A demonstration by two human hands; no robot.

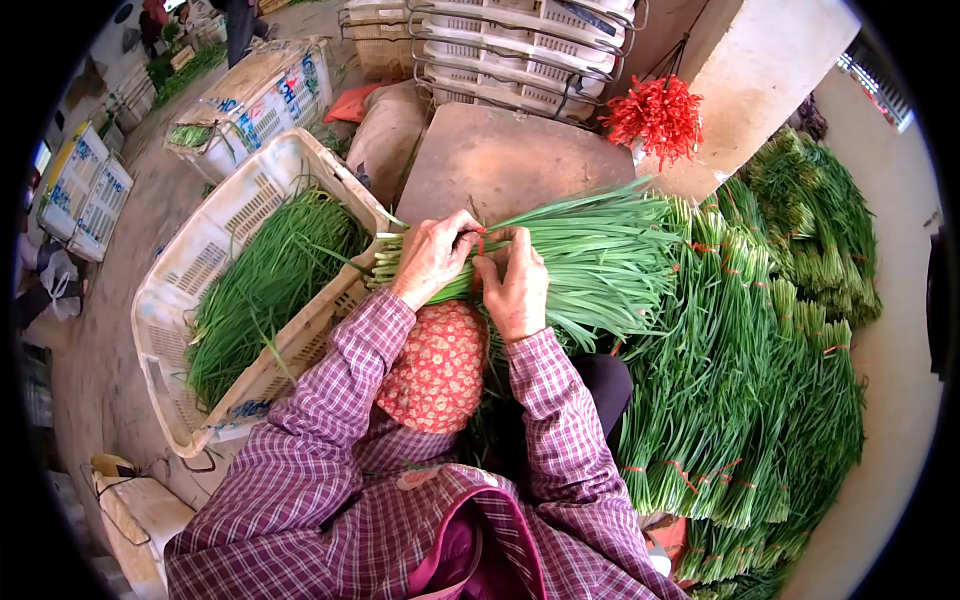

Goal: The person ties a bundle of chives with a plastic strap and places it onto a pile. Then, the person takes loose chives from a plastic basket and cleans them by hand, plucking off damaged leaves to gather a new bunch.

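Two hands are working a red tie around one green bundle.
We are pinching the tie between the thumb and forefinger of our left hand, while our right hand is curling its fingers beside it; whether those fingertips are also gripping the tie, we cannot tell. The bundle is lying across in front of us, by the near edge of the board, its pale stem ends pointing toward the crate and its leaves fanning toward the heap of bundles. For good work here, we are judging that the stem ends want to sit even and the tie flat, with steady, gentle tension, snug enough for holding the leaves without bruising them.
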